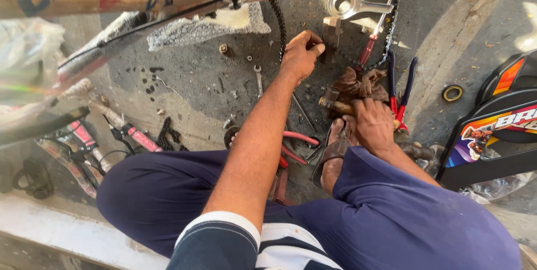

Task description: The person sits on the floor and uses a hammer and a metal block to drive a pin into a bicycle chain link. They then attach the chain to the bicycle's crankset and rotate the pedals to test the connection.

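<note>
- Pedal [331, 34] sits on the floor [190, 74] under the crank [349, 3], touching the left hand's [301, 55] fingers [314, 46], which pinch its near edge.
- It looks like stiff, heavy metal, likely greasy; best gripped by the flat sides.
- Right hand [373, 126] is clenched on a hammer [334, 105], its head by a brown rag [358, 84].
- Chain [275, 13] hangs beside the left fingers: limp, oily.
- Red pliers [400, 88] lie just beyond the right hand.

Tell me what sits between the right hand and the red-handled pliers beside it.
Nothing visible. The right hand grips a wooden handle on the ground, and the red-handled pliers lie right beside it, unobstructed. A brown rag sits just beyond.
</note>
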